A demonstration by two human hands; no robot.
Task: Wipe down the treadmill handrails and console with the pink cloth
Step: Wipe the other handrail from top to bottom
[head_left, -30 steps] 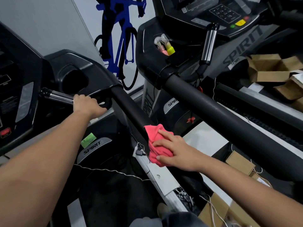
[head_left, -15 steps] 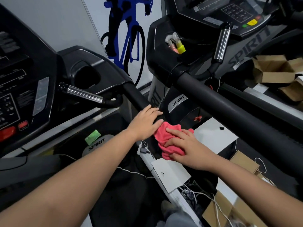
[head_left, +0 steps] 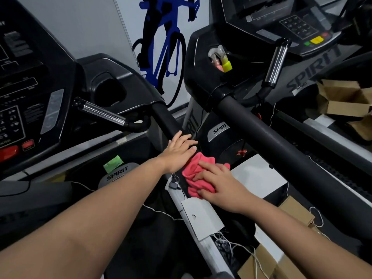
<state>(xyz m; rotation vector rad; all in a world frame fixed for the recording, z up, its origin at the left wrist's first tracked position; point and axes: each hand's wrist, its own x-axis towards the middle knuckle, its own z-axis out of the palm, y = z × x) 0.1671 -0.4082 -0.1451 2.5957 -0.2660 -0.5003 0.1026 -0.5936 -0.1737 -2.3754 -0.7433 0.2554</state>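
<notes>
The crumpled pink cloth (head_left: 198, 174) lies on the black right handrail (head_left: 165, 119) of the near treadmill. My right hand (head_left: 219, 183) covers the cloth's lower right part, fingers spread on it and pressing it to the rail. My left hand (head_left: 178, 151) rests flat on the same rail just above the cloth, fingers straight and touching the cloth's upper edge. The treadmill console (head_left: 22, 101) stands at the far left, with a chrome grip bar (head_left: 100, 113) beside it.
A second treadmill with its own thick black handrail (head_left: 277, 137) and console (head_left: 291, 25) stands at the right. Cardboard boxes (head_left: 342, 97) sit at the far right and bottom right. White cords and a white plate (head_left: 201, 216) lie below the hands.
My left hand left the chrome grip bar and came down onto the handrail beside the cloth. My right hand with the cloth stayed on the rail.
</notes>
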